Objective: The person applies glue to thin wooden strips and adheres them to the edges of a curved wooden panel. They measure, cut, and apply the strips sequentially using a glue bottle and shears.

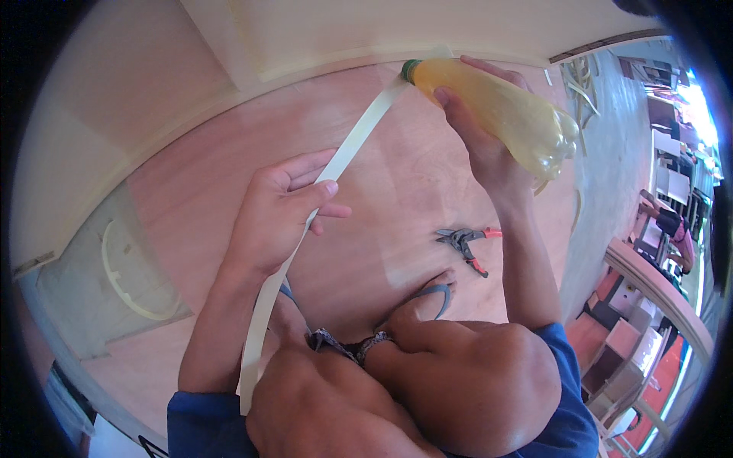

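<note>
My left hand (284,202) pinches a long pale strip (357,136) between thumb and fingers. The strip runs down past my left forearm and up to the bottle's cap. In my right hand (485,137) is a plastic bottle (489,103) of yellowish liquid, tilted with its green cap toward the strip's upper end. The cap is close to the lower edge of a cream panel (321,46); whether it touches the strip I cannot tell. On the pinkish board below lies a pair of snips (466,246) with red-and-black handles, open.
I squat on the pinkish plywood board (382,198), knees and sandalled feet near the snips. Curled strip offcuts (582,88) lie on the grey floor at right, and another curved strip (122,282) at left. Furniture pieces (622,343) and a person (676,233) are farther right.
</note>
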Action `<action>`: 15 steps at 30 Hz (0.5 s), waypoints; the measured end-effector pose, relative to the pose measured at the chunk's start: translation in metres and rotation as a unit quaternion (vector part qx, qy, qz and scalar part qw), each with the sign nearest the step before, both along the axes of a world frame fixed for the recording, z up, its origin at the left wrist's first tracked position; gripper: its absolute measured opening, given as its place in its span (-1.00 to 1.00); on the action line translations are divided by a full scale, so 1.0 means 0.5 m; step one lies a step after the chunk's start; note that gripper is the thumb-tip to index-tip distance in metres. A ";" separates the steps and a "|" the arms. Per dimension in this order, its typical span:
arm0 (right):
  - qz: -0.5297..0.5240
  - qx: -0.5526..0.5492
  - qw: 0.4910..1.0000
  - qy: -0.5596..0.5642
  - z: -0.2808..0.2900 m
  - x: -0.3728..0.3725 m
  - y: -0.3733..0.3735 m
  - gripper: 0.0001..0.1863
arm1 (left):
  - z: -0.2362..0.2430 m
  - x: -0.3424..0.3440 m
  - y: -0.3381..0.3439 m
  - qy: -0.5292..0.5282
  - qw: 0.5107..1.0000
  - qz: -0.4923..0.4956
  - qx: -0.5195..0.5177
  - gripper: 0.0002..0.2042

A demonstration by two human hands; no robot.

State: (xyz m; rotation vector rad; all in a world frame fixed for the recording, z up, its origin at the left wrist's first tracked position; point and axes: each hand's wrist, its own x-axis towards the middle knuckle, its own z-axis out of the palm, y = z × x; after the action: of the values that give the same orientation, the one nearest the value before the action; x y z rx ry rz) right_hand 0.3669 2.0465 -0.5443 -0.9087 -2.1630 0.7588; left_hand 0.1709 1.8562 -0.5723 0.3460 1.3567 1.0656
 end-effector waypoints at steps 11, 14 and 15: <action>0.065 0.007 0.996 -0.063 -0.007 0.009 -0.007 -0.53 | -0.002 0.000 0.007 0.019 1.000 -0.015 0.003 -0.55; 0.143 0.048 0.987 -0.063 -0.004 0.012 -0.010 -0.54 | 0.000 -0.002 0.005 -0.004 1.000 -0.008 0.017 -0.55; 0.121 0.027 0.989 -0.077 0.002 0.014 -0.010 -0.54 | 0.000 -0.003 0.005 -0.001 1.000 -0.008 0.011 -0.55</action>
State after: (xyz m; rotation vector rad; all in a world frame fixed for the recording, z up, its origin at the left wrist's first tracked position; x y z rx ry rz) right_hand 0.3737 2.0416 -0.5435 -0.7044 -2.4504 0.7631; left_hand 0.1694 1.8586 -0.5723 0.3724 1.3392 1.0675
